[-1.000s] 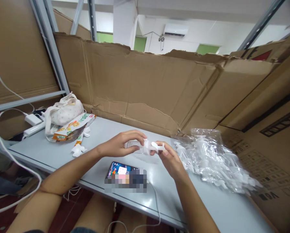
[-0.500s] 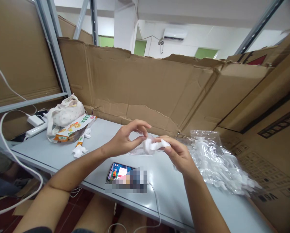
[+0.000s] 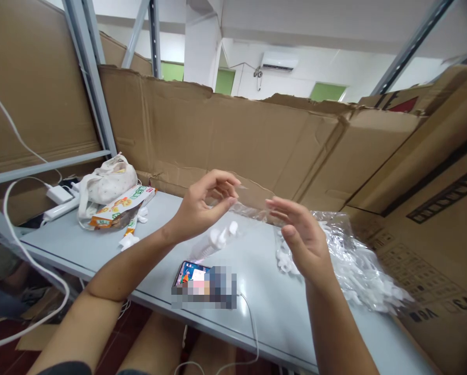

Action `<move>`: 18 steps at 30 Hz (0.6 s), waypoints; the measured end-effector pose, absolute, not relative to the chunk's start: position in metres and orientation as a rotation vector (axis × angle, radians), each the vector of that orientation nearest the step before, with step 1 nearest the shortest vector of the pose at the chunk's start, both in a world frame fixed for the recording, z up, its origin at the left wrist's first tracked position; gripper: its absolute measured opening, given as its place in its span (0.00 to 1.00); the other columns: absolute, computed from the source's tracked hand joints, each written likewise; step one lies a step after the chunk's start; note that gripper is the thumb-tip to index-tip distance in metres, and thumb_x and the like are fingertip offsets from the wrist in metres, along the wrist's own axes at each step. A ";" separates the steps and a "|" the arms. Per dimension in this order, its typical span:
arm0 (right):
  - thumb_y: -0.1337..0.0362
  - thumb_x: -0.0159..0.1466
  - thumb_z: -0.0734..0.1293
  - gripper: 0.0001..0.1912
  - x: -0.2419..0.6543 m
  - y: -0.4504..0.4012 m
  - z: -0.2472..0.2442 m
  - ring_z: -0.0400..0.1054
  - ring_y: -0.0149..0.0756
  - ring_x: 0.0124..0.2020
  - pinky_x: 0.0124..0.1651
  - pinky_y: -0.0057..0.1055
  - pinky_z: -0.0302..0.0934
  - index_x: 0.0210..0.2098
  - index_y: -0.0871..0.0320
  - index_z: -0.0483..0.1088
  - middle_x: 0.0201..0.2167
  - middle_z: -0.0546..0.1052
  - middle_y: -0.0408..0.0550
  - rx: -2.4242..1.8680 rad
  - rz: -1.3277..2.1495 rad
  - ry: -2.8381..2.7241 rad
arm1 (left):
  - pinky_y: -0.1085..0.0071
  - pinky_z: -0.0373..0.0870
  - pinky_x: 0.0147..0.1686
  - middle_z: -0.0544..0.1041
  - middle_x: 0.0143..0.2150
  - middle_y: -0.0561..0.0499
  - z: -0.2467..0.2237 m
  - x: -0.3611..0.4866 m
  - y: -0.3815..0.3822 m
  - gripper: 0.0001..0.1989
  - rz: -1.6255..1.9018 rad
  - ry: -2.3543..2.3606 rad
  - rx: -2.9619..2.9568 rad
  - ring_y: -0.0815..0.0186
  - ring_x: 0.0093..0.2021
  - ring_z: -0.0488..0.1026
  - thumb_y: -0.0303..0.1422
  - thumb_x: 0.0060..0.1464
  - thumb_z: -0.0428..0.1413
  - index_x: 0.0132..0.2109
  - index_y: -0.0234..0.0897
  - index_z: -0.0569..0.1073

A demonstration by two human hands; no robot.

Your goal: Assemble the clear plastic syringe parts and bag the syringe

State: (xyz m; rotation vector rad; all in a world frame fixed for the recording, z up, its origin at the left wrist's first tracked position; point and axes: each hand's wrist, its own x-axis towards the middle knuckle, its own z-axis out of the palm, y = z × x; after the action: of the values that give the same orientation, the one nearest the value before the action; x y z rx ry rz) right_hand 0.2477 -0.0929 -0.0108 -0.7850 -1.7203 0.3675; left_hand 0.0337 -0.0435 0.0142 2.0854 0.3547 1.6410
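Observation:
A white plastic piece (image 3: 217,238), blurred and partly in clear film, is below and between my hands, just behind the phone (image 3: 194,276). Above it on the left, my left hand (image 3: 206,205) is raised with thumb and fingers curved and apart, holding nothing I can see. My right hand (image 3: 302,237) hovers to the right, fingers apart and nothing in them. Beyond the right hand lie clear bags of white plastic parts (image 3: 358,271). Several small white parts (image 3: 286,258) show just left of the right wrist.
On the left of the grey table (image 3: 272,312) are a white cloth bag (image 3: 110,182), a snack packet (image 3: 122,205), a power strip (image 3: 59,208) and a small white piece (image 3: 128,241). Cardboard (image 3: 225,130) walls the back. A white cable (image 3: 255,328) runs from the phone.
Both hands have let go of the white piece, which is now lower, near the phone. My left hand rose slightly; my right hand moved right and opened, uncovering small white parts.

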 end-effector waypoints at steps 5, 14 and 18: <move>0.49 0.54 0.71 0.41 0.239 -0.079 -0.034 0.66 0.45 0.54 0.53 0.45 0.63 0.62 0.46 0.51 0.57 0.67 0.54 -0.784 0.714 -1.530 | 0.74 0.71 0.38 0.71 0.34 0.53 0.021 0.039 -0.044 0.13 1.699 0.308 2.030 0.71 0.36 0.71 0.22 0.52 0.56 0.45 0.37 0.68; 0.52 0.56 0.70 0.19 0.217 -0.074 -0.046 0.72 0.44 0.47 0.53 0.43 0.62 0.43 0.52 0.69 0.42 0.78 0.48 -0.649 1.013 -1.247 | 0.75 0.72 0.36 0.70 0.34 0.53 0.021 0.042 -0.046 0.16 1.642 0.366 1.970 0.71 0.36 0.71 0.23 0.52 0.55 0.48 0.38 0.66; 0.53 0.55 0.71 0.18 0.215 -0.076 -0.040 0.72 0.43 0.45 0.52 0.42 0.63 0.42 0.51 0.69 0.42 0.77 0.48 -0.629 0.992 -1.202 | 0.74 0.72 0.36 0.71 0.34 0.54 0.019 0.040 -0.044 0.17 1.670 0.401 1.947 0.71 0.35 0.71 0.23 0.52 0.56 0.49 0.39 0.65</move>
State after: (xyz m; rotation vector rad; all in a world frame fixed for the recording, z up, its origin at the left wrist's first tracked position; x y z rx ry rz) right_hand 0.2153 -0.0756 -0.0399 -0.6287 -1.2024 0.9923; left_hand 0.0399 -0.0444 0.0192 1.9469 0.4008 1.6703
